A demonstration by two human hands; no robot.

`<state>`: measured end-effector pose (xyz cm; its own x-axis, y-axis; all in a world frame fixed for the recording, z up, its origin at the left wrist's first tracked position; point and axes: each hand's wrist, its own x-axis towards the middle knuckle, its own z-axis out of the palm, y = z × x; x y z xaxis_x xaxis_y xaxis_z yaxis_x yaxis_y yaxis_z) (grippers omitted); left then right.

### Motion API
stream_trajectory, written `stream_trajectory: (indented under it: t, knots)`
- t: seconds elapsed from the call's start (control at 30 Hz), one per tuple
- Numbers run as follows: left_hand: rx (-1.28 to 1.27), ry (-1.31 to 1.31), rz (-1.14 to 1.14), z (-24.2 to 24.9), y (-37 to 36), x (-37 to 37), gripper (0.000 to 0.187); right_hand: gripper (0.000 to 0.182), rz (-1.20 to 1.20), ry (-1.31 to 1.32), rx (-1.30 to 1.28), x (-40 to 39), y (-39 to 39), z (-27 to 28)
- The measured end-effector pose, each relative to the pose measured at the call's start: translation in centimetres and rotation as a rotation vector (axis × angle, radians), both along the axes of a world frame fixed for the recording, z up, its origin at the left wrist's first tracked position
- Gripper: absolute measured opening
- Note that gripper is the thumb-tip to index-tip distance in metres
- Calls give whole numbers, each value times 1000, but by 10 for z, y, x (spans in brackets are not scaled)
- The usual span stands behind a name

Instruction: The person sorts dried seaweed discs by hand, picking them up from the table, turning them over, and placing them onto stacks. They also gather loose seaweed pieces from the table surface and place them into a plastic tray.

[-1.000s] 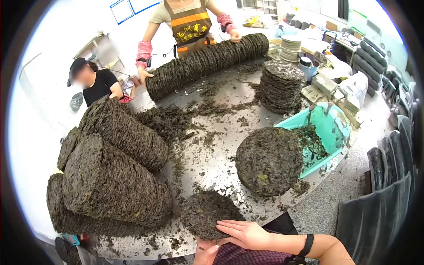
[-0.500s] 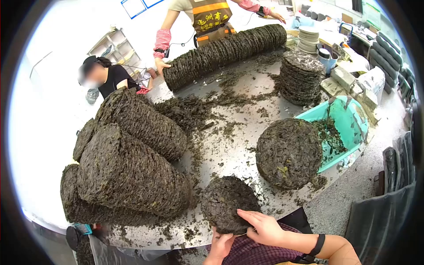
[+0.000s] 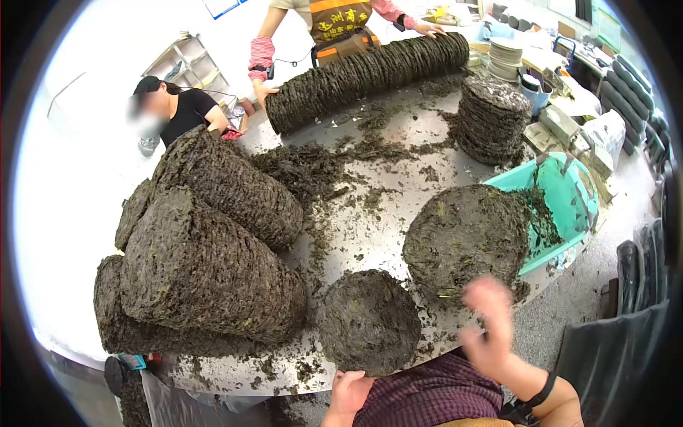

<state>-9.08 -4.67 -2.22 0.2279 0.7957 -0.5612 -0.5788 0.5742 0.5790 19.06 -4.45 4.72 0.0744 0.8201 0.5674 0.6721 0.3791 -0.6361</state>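
A round cake of dried dark seaweed lies at the near edge of the table, in front of my body. My left hand grips its near rim, thumb along the edge and the fingers hidden underneath. Lifted off to the right, my right hand is blurred by motion, thumb and fingers apart with nothing between them. It overlaps the lower edge of a larger round seaweed cake, which leans by the turquoise tub.
Thick seaweed rolls are piled on the left. Across the metal table, strewn with seaweed scraps, a co-worker in a vest has both hands on a long seaweed roll. A stack of round cakes stands back right; another person is at left.
My right hand has left the near seaweed cake and moved right and up, toward the larger one. My left hand stays at the near rim. The co-worker's hand has come onto the long roll's right end.
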Motion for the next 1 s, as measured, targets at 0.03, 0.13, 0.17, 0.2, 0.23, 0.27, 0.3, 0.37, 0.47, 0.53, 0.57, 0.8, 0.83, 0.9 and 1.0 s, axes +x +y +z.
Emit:
stream_trajectory:
  t: [0.03,0.13,0.17,0.2,0.23,0.27,0.3,0.37,0.47,0.53,0.57,0.8,0.83,0.9,1.0]
  knots:
    - [30,11,0,-4,0,0,54,44,229,-18,-117,-17,-2,0]
    - [49,-12,-35,6,0,7,54,45,458,-113,-114,-62,-5,-21]
    - [114,-248,1,0,-1,4,53,45,446,-125,-116,-66,-5,-34]
    - [112,-259,-8,-7,-4,3,53,42,438,-141,-155,-70,-5,-48]
    - [204,-263,-104,-14,-6,1,52,39,432,-156,-194,-71,-4,-56]
    - [296,-263,-195,-23,-11,-3,51,39,428,-162,-197,-72,-4,-58]
    - [331,-114,-264,-26,-10,-6,58,37,422,-105,-223,-74,-5,-59]
    - [236,-54,-160,-37,-15,7,54,36,420,-44,-250,-75,-6,-62]
    - [101,50,-74,-40,-13,12,53,35,433,32,-310,-74,-4,-64]
    - [195,135,-44,-5,-9,27,56,33,389,68,-332,-75,-6,-62]
    - [190,140,-34,-5,-8,29,56,32,349,224,-377,-76,-4,-57]
    - [135,225,-10,0,7,36,81,29,370,454,-891,-74,8,-38]
    - [139,199,-30,3,8,36,80,30,357,456,-859,-75,8,-37]
    - [144,173,-48,0,10,33,79,30,346,459,-827,-75,10,-36]
    - [207,199,-33,-12,9,30,78,32,347,453,-853,-72,14,-43]
